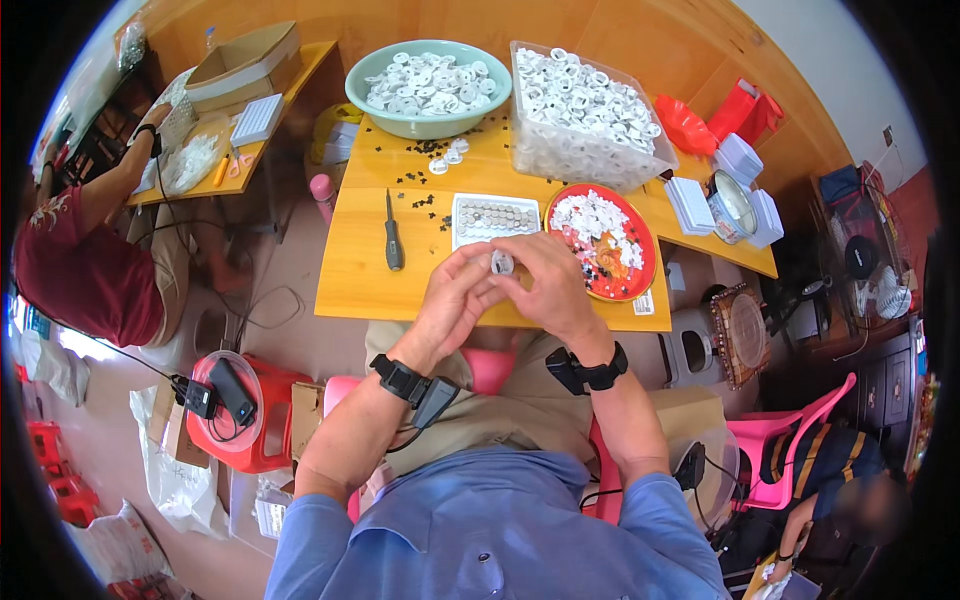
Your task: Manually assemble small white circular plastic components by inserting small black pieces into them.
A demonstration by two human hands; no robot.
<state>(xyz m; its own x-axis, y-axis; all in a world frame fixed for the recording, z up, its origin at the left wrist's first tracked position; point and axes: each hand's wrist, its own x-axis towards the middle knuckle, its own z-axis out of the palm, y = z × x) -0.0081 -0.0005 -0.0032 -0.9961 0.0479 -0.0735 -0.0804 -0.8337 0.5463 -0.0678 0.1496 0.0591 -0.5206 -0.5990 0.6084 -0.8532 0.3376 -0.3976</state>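
Observation:
Between the fingertips of both hands I hold a small whitish round plastic part [502,263], just above the table's near edge. My left hand [452,298] is closed on it from the left, and my right hand [548,285] pinches it from the right. Just beyond them lies a white tray [462,236] with rows of small silvery round pieces, partly hidden by my fingers. To its right, a red round tray [651,250] holds white, orange and black small parts. A dark-handled screwdriver [394,240] lies left of the white tray, and small black pieces [425,202] are scattered nearby.
At the back of the table [350,270] stand a green basin [430,127] and a clear bin [590,165], both full of white plastic parts. White boxes [690,205] and a tin [732,205] are at right. Other people sit left [95,260] and lower right [825,465].

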